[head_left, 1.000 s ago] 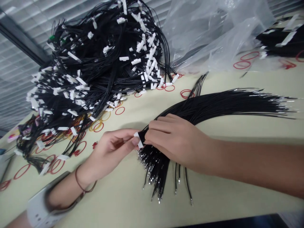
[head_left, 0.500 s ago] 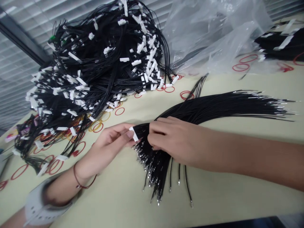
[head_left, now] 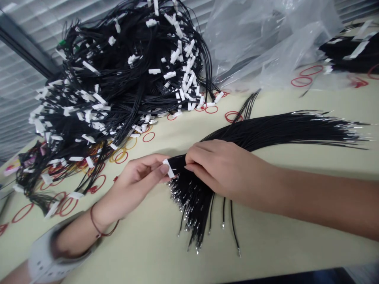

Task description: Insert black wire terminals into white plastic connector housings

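The left hand (head_left: 130, 189) pinches a small white plastic connector (head_left: 168, 168) between thumb and fingertips, closed firmly on it. Just right of those fingertips, the right hand (head_left: 222, 169) holds a thick bundle of black wires (head_left: 195, 193), its fingers (head_left: 204, 156) curled over the wires and clenched right beside the connector. The connector seems to sit on the end of the bundle, though the fingers hide the join, so this is hard to be sure of.

Below the right fingers hang the wires' small metal crimp terminals (head_left: 180, 201), while the long part of the bundle sweeps away to the right of them across a cream tabletop (head_left: 142, 252). Beyond the left fingers lies a large heap of black wires with white connectors (head_left: 118, 79). Red rubber bands (head_left: 149, 132) lie scattered past the fingertips, and a clear plastic bag (head_left: 266, 43) sits well beyond the right hand. A brown cord bracelet (head_left: 94, 225) circles the left wrist.
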A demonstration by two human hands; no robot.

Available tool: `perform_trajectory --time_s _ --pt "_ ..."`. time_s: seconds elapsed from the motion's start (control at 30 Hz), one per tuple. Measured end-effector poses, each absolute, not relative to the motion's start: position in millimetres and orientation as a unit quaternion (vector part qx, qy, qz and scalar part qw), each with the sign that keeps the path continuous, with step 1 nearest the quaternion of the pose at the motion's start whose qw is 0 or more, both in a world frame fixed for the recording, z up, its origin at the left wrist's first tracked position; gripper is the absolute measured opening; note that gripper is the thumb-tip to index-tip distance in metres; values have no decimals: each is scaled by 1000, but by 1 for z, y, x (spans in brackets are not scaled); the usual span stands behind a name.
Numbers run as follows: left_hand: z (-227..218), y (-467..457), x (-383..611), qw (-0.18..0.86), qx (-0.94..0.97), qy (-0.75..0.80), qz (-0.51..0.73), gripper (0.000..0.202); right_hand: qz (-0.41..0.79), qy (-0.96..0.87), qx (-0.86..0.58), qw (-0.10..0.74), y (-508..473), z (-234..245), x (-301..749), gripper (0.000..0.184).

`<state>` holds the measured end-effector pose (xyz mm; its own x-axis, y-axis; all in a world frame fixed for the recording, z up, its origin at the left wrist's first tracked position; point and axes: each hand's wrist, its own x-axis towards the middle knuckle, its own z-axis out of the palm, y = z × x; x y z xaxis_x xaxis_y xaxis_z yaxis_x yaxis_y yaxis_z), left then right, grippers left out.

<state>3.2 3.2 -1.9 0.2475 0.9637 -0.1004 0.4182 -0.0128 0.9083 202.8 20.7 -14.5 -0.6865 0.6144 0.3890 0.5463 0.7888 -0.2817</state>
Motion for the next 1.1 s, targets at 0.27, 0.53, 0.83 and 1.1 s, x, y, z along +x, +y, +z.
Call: perform_trajectory --time_s 0.27,0.53,0.83,1.1 --pt "1 0 9 455 667 509 300 16 23 -928 -285 237 20 -20 198 12" --pt "1 3 6 426 645 537 338 14 23 -915 -267 302 29 -8 204 21" --pt "18 -7 28 259 734 558 288 47 218 -875 -240 359 56 14 213 18" --pt "-1 24 97 28 852 511 107 84 234 -885 -255 311 64 48 224 28"
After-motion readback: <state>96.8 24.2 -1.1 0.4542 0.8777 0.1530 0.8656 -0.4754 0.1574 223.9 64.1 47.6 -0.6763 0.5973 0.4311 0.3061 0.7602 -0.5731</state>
